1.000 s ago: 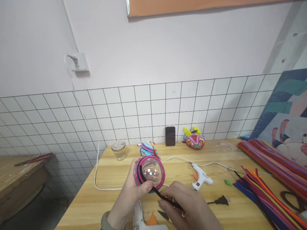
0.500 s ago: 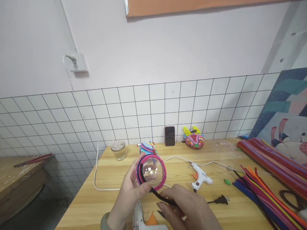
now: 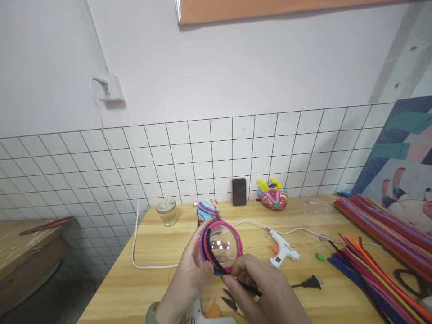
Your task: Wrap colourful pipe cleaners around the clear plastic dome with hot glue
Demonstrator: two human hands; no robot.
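L hand (image 3: 189,281) clamps dome (image 3: 221,246) at its 8 o'clock edge, mid-table; R hand (image 3: 266,292) pinches black stem (image 3: 236,283) against dome's 6 o'clock. Glue gun (image 3: 282,249) at 3.

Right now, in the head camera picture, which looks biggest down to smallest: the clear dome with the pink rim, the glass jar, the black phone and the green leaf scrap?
1. Clear plastic dome with pink rim, though it is nearest the camera.
2. and 3. Small glass jar and black phone: too alike to rank.
4. Green leaf scrap.

White tiled wall (image 3: 209,153) behind a wooden table (image 3: 158,252), evenly lit.
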